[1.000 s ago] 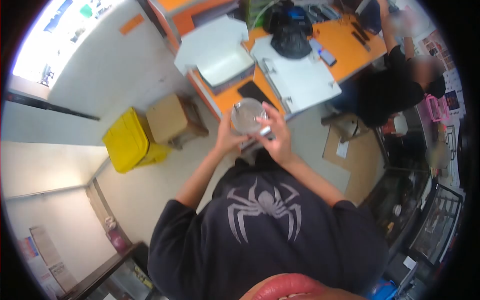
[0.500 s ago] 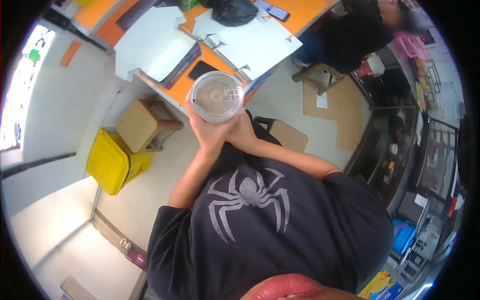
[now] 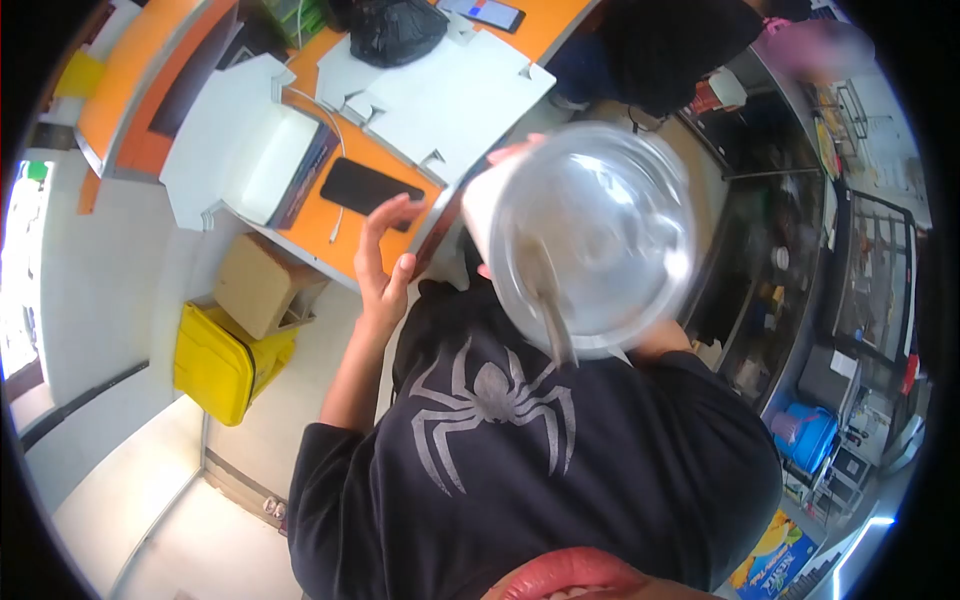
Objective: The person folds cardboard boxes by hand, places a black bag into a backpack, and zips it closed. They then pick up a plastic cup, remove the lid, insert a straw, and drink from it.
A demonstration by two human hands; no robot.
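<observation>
A clear plastic cup with a round transparent lid is raised close to the camera. A dark, straw-like stick pokes out toward me through the lid; blur hides its exact kind. My right hand is closed around the cup from behind, mostly covered by it, with only some fingertips showing. My left hand is apart from the cup, fingers spread and holding nothing. It hovers before the orange table's edge, nearest to a black phone lying there.
On the orange table lie an unfolded white cardboard box, another open white box, a black plastic bag and a second phone. A yellow bin and a stool stand left. A person in black is at upper right.
Both hands were around the cup near the table. My left hand has let go and opened; my right hand has brought the cup up and rightward, nearer the camera.
</observation>
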